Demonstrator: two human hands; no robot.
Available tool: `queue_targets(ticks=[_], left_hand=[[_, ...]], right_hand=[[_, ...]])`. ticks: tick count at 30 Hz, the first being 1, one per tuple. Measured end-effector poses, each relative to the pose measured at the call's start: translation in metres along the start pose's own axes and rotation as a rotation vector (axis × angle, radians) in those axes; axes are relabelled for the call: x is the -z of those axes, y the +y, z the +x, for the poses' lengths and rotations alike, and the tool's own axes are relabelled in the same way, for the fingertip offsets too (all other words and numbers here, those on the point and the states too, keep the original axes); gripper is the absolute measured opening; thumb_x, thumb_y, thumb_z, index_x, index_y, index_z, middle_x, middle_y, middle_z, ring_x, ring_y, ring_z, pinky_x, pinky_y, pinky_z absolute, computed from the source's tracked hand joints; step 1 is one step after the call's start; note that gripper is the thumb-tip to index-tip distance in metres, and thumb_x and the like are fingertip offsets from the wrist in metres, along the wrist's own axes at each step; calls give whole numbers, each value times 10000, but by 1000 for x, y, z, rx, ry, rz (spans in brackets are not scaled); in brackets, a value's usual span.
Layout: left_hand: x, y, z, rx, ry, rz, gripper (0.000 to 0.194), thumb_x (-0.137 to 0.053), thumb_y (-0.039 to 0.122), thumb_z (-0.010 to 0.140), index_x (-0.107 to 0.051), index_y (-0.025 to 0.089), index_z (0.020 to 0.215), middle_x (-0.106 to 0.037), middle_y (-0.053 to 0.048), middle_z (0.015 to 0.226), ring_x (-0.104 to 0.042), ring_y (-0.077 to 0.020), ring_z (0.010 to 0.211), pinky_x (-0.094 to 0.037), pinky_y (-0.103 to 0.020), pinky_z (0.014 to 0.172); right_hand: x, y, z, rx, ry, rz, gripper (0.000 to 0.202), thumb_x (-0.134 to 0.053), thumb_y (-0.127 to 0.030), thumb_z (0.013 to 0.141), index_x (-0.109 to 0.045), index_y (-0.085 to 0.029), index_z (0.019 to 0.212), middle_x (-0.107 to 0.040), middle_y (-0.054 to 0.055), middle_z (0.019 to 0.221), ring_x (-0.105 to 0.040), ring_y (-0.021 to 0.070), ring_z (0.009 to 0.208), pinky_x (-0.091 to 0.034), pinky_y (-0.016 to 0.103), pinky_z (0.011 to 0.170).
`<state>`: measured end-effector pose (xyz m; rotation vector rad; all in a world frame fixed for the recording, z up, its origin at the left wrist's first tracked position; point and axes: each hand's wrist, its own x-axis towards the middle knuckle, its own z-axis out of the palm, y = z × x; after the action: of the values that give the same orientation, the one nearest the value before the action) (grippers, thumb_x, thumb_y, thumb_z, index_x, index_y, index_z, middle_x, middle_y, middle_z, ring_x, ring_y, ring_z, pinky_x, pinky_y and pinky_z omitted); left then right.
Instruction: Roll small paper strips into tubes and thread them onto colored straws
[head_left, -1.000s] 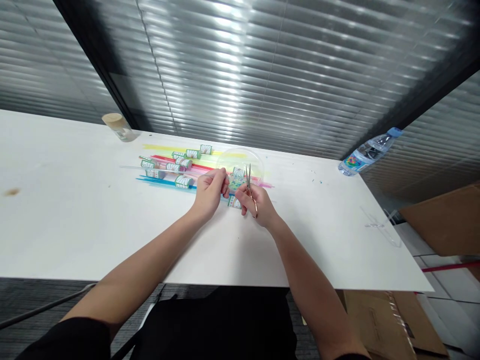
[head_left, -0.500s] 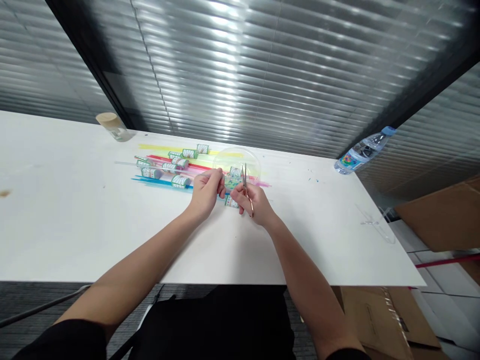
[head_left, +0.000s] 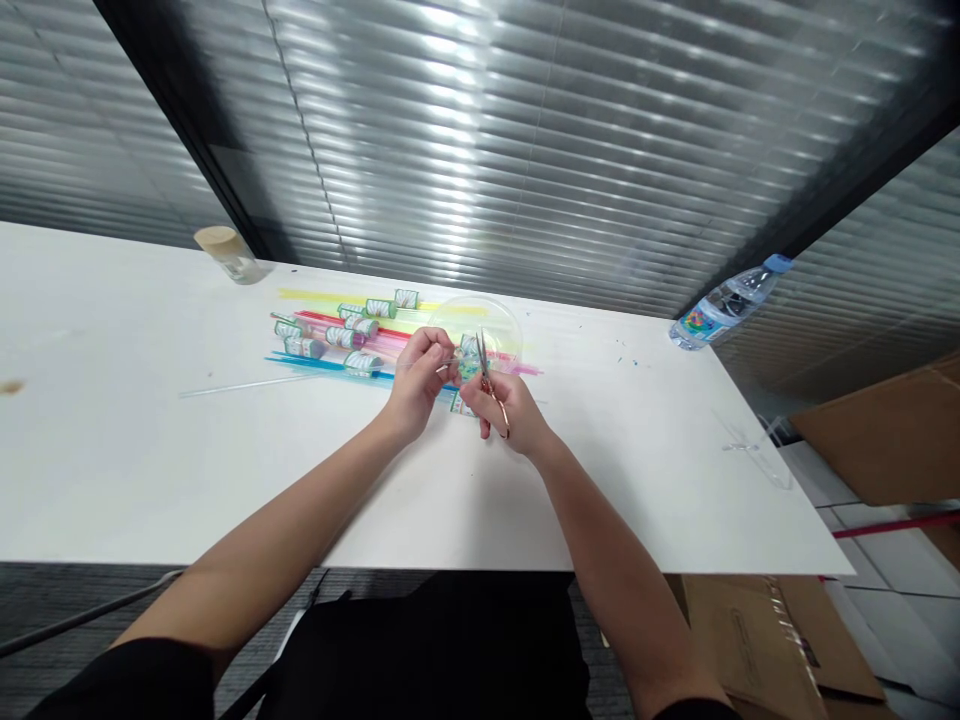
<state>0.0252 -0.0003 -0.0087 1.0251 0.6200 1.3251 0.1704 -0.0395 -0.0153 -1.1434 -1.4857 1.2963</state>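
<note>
My left hand [head_left: 421,385] is closed on a thin clear straw [head_left: 247,385], whose long end reaches out to the left over the table. Close to its right, my right hand [head_left: 506,408] grips small scissors [head_left: 485,372] with rose-gold handles, the blades pointing up and slightly apart. A round clear container [head_left: 504,320] lies just beyond both hands, with small blue and green bits [head_left: 471,366] in it. Left of the hands lie bundles of coloured straws, blue [head_left: 307,362], red [head_left: 311,318] and yellow [head_left: 300,294], with several paper labels around them.
On the white table [head_left: 187,480], a jar with a beige lid [head_left: 229,252] stands at the back left. A water bottle [head_left: 724,305] is at the right edge. A clear looped plastic item [head_left: 750,448] lies near the right edge. Cardboard boxes [head_left: 750,640] are below right.
The clear straw has swung and shifted down and left, its far end now nearer the front. My left hand has turned slightly; the scissors have tilted a little left.
</note>
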Motion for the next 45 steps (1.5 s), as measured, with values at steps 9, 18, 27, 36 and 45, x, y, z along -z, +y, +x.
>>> queue_targets(ticks=[9, 18, 27, 36, 45], left_hand=[[-7, 3, -8, 185, -65, -138, 625, -574, 648, 769, -587, 185, 1189, -652, -127, 1209, -648, -259, 1087, -522, -377, 905], [-10, 1, -11, 273, -26, -216, 577, -512, 603, 835, -580, 160, 1198, -685, -156, 1180, -645, -273, 1139, -527, -386, 924], [-11, -3, -10, 313, 5, -219, 463, -484, 414, 866, -528, 152, 1246, -696, -144, 1170, -664, -253, 1111, -511, -399, 962], [-9, -3, -11, 320, -17, -267, 574, -440, 202, 770, -468, 92, 1333, -719, -147, 1113, -671, -267, 1097, -419, -472, 1072], [-9, -2, -9, 354, 2, -281, 624, -424, 193, 782, -432, 52, 1390, -732, -157, 1070, -685, -285, 1061, -454, -482, 1037]], right_hand=[[-12, 0, -4, 2, -74, -12, 435, -671, -580, 780, -479, -205, 673, -456, -63, 539, -451, 89, 410, -377, 237, 412], [-18, 3, -4, -21, -90, -97, 403, -666, -520, 799, -463, -206, 649, -443, -77, 449, -473, 102, 388, -371, 239, 419], [-17, 4, -4, -38, -83, -68, 402, -727, -519, 737, -493, -200, 666, -445, -78, 471, -440, 90, 401, -341, 231, 420], [-17, 3, -4, -24, -90, -69, 423, -726, -525, 741, -472, -199, 648, -429, -75, 468, -425, 90, 421, -333, 233, 433], [-18, 2, -4, -33, -70, -101, 425, -724, -517, 745, -465, -197, 641, -434, -71, 485, -398, 81, 421, -300, 234, 426]])
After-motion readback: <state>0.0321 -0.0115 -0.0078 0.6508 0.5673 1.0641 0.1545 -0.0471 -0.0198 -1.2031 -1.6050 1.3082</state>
